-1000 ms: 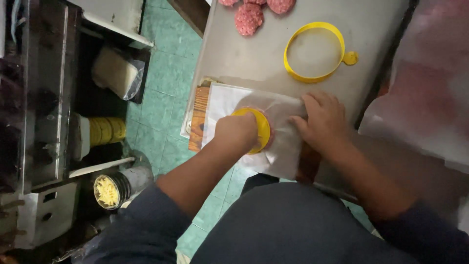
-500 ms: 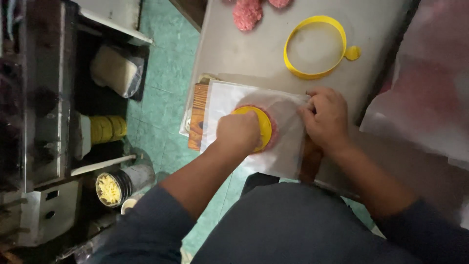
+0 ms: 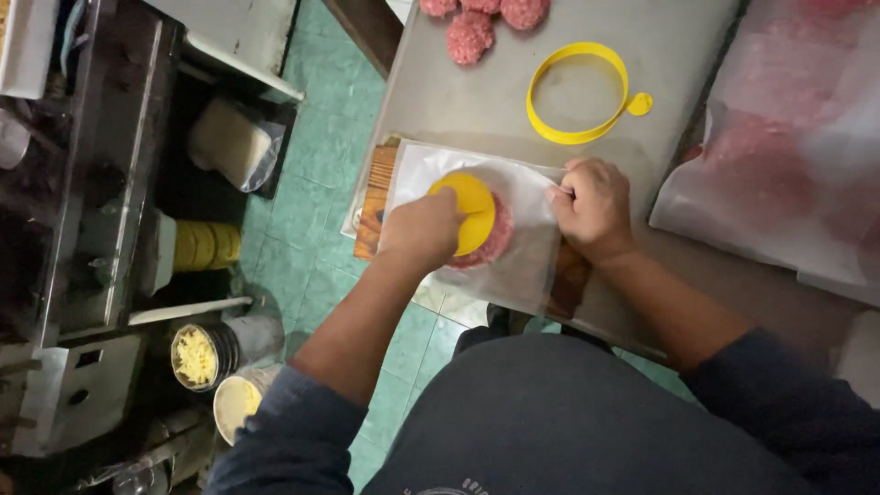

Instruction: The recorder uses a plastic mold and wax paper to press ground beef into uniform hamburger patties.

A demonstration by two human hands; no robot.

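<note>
My left hand [image 3: 423,229] grips a round yellow press [image 3: 469,209] and holds it down on a pink ground meat patty [image 3: 495,246]. The patty lies under a clear plastic sheet [image 3: 522,266] on a wooden board [image 3: 378,197] at the near edge of a steel table [image 3: 477,101]. My right hand [image 3: 594,207] pinches the right edge of the plastic sheet with closed fingers. A yellow ring mould [image 3: 579,93] lies on the table beyond my right hand. Several raw meat balls [image 3: 471,37] sit at the far edge of the table.
A large plastic bag of ground meat [image 3: 779,156] fills the right side. On the left stand a dark metal rack [image 3: 101,183], a stack of yellow lids [image 3: 206,246], a tub of shredded cheese [image 3: 194,356] and a bagged white block [image 3: 229,142] over the green tiled floor [image 3: 312,229].
My right hand has slid from the top of the patty to the right edge of the plastic sheet. The yellow press is now tilted, so part of the flattened patty shows.
</note>
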